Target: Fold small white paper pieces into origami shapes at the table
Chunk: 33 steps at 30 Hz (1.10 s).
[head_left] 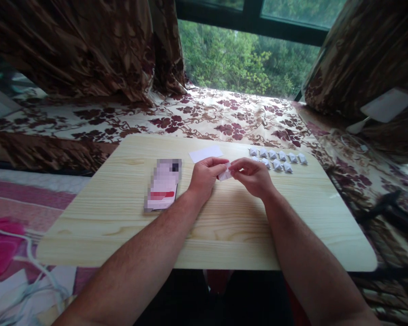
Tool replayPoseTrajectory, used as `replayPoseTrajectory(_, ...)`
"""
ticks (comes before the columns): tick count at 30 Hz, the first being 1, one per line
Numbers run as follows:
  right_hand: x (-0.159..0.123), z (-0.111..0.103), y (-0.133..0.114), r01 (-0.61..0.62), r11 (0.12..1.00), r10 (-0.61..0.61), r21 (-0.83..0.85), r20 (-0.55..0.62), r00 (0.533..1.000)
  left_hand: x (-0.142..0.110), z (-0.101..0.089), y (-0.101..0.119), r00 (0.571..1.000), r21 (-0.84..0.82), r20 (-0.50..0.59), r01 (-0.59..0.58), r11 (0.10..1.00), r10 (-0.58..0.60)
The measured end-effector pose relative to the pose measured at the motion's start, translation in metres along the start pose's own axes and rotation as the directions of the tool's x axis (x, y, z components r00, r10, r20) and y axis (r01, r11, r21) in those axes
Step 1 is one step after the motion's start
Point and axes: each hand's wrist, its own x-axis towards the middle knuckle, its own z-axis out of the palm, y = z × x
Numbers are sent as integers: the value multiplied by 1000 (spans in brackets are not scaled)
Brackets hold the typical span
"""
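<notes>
Between my two hands is a small piece of folded white paper (225,174), held above the middle of the wooden table (231,226). My left hand (207,174) pinches its left side between thumb and fingers. On the other side, the fingertips of my right hand (253,174) close on its right edge. Just beyond my left hand lies a flat white paper sheet (204,154). Behind and right of my right hand stand two rows of small folded white paper pieces (282,156), each with a raised, pointed middle; my hand partly hides the nearer row.
A phone (163,185) with a blurred-out screen lies left of my left forearm. Beyond the table is a ledge with a floral cloth (224,113), below a window. Curtains (115,50) hang on both sides. White cables (30,244) and papers lie at lower left.
</notes>
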Motion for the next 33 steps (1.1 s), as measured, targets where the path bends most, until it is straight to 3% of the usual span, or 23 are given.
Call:
replayPoseTrajectory(9,2,-4,3,-133,988,134,83,-4,991,-4,2,0,998,63,30,-55,996,53)
replayPoseTrajectory(20,3,7,2,-161,983,173,83,-174,969,-7,4,-2,994,158,-5,-107,982,109)
replayPoseTrajectory(33,4,9,-2,-166,978,190,126,-209,959,-8,4,-1,997,149,-2,-79,986,80)
